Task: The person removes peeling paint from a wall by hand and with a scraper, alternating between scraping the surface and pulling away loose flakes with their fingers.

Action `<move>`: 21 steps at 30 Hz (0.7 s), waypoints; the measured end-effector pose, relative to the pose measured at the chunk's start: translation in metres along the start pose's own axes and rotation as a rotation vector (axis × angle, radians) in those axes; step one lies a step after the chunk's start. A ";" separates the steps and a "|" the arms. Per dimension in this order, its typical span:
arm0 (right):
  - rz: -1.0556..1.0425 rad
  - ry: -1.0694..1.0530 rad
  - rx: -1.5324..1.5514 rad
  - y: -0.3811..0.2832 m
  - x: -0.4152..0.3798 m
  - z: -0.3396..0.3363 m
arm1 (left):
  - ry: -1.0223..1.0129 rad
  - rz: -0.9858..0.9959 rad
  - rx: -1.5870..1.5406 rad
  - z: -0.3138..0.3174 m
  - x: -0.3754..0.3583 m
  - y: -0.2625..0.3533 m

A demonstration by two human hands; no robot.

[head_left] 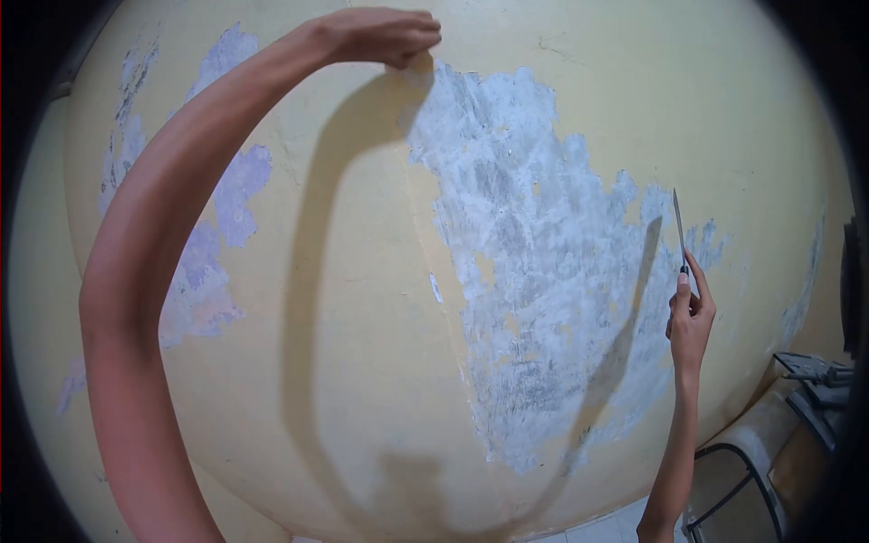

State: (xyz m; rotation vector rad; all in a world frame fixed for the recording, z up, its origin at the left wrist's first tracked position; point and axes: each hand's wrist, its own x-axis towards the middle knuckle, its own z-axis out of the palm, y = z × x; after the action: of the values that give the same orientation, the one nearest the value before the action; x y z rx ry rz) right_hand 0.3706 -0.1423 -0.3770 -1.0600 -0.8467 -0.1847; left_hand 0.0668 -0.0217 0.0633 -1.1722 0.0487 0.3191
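A wall (362,299) with cream paint fills the view, and a large scraped patch (534,262) of bare grey-white surface spreads across its middle. My left hand (403,38) is up at the top, fingers curled closed, close by the patch's upper left corner; its palm side is hidden, so I cannot tell what it holds. On the right, my right hand (690,330) grips the dark handle of a scraper (679,226), forefinger stretched along it. The thin metal blade points up, seen nearly edge-on, and overlaps the patch's ragged right edge.
Lilac and grey patches (243,195) show on the wall behind my left arm. At the lower right stands a chair (738,480) with a dark frame, beside a stack of grey items (819,385). Pale floor tiles (606,529) show along the wall's foot.
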 end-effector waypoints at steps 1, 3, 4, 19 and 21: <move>0.019 0.001 0.005 -0.001 0.003 0.000 | -0.067 0.039 0.189 -0.002 -0.002 -0.008; 0.006 -0.005 0.008 -0.002 0.007 0.001 | 0.078 -0.408 -0.583 0.001 -0.008 -0.009; -0.004 -0.015 0.006 -0.004 0.007 0.001 | 0.021 -0.422 -0.552 -0.001 -0.011 -0.010; -0.043 -0.188 -0.025 -0.048 -0.002 0.003 | 0.454 -0.869 -0.841 0.011 -0.012 0.057; -0.060 -0.191 -0.026 -0.050 -0.003 0.005 | 0.490 -0.952 -0.848 0.015 -0.015 0.059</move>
State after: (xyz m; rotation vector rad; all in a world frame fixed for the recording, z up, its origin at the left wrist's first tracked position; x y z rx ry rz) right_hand 0.3402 -0.1641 -0.3432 -1.0890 -1.0515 -0.1459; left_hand 0.0345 0.0095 0.0194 -1.9327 -0.2369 -0.8790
